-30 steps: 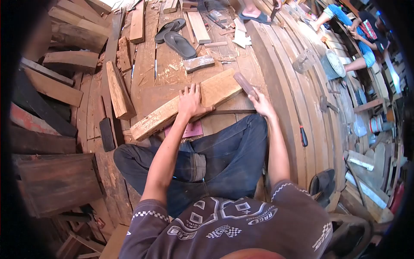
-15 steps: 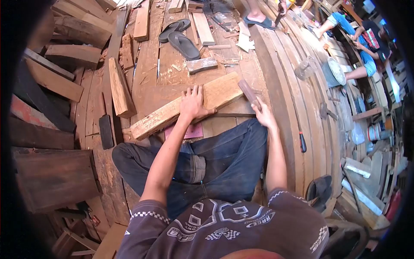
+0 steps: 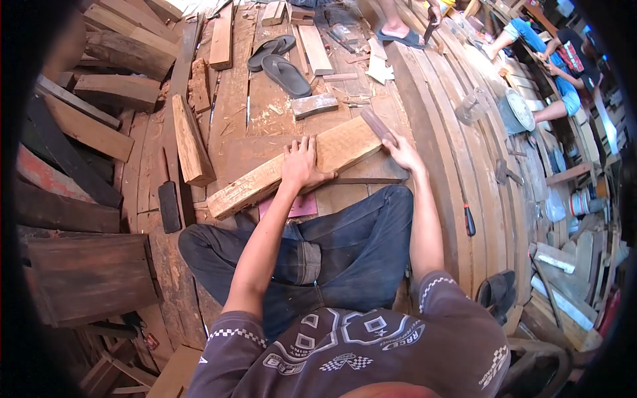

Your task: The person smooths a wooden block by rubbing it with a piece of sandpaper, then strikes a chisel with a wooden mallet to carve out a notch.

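Note:
A thick light-coloured wooden beam (image 3: 352, 142) lies at a slant in front of my crossed legs, over a darker board (image 3: 378, 174). My left hand (image 3: 302, 164) rests across the beam near its middle, fingers over the top and far edge, thumb stretched to the right. At the beam's right end, my right hand (image 3: 405, 156) grips a narrow dark brown bar (image 3: 377, 124) by its near end. The bar lies along the beam's end edge; its lower part is hidden by the fingers. Under the beam, beside my lap, a pink sheet (image 3: 302, 206) shows.
Beyond the beam are a block (image 3: 314, 105), a pair of sandals (image 3: 285, 74) and wood shavings. A wedge-shaped timber (image 3: 191, 142) and a dark flat tool (image 3: 170, 202) lie left. To the right are a screwdriver (image 3: 469, 220), a hammer (image 3: 507, 172) and a bucket (image 3: 516, 111). Another person (image 3: 563, 63) sits far right.
My right hand has brought the brown bar from beyond the beam's right end back onto its end edge. My left hand stays on the beam. The view has shifted slightly.

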`<state>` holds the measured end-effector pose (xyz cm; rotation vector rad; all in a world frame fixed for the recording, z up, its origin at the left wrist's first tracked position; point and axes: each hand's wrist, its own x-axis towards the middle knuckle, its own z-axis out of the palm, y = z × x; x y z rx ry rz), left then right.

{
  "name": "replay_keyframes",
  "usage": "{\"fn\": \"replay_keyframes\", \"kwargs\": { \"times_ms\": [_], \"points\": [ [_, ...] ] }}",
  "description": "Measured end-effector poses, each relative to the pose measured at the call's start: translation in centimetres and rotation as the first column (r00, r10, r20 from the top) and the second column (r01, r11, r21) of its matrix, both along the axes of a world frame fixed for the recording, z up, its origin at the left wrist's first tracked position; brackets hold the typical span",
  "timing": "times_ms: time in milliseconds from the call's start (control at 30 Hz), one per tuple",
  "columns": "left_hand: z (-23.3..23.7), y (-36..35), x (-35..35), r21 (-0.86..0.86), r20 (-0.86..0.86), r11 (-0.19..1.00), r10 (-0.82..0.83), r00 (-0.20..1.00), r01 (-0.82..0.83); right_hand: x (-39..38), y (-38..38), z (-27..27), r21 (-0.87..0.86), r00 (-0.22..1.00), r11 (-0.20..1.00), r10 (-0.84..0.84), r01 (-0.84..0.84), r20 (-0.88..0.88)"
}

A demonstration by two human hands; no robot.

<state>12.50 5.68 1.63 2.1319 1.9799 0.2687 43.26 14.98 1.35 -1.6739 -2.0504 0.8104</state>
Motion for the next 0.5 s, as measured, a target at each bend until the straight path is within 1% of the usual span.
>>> {"fn": "replay_keyframes", "kwargs": {
  "times_ms": [33, 100, 167, 200, 367, 400, 500],
  "points": [
    [-0.1, 0.1, 0.0, -0.001, 0.002, 1.0, 0.002, 1.0, -0.002, 0.6, -1.1, 0.1, 0.011, 1.0, 1.0, 0.013, -0.013, -0.01],
    [-0.6, 0.1, 0.0, 0.015, -0.01, 1.0, 0.008, 1.0, -0.008, 1.6, -4.3, 0.5, -0.075, 0.996, 0.993, -0.088, 0.086, -0.025],
    [-1.1, 0.2, -0.1, 0.059, -0.044, 0.998, 0.005, 0.999, -0.002, 2.2, -6.9, 0.9, -0.141, 0.986, 0.978, -0.161, 0.154, -0.043],
    [-1.2, 0.1, 0.0, 0.051, -0.036, 0.999, 0.006, 0.999, -0.004, 2.5, -7.8, 1.1, -0.163, 0.981, 0.972, -0.183, 0.172, -0.057],
    [-0.5, 0.0, 0.0, 0.035, -0.027, 0.999, 0.008, 1.0, -0.007, 2.2, -9.4, 2.7, -0.329, 0.908, 0.91, -0.339, 0.251, -0.246],
    [-0.5, 0.0, -0.1, 0.045, -0.029, 0.999, 0.01, 1.0, -0.009, 2.0, -9.3, 1.0, -0.325, 0.838, 0.915, -0.363, 0.238, -0.409],
    [-1.0, 0.1, 0.0, 0.059, -0.028, 0.998, 0.01, 1.0, -0.009, -1.0, -9.9, 1.0, -0.247, 0.831, 0.92, -0.384, 0.306, -0.403]
  ]
}}
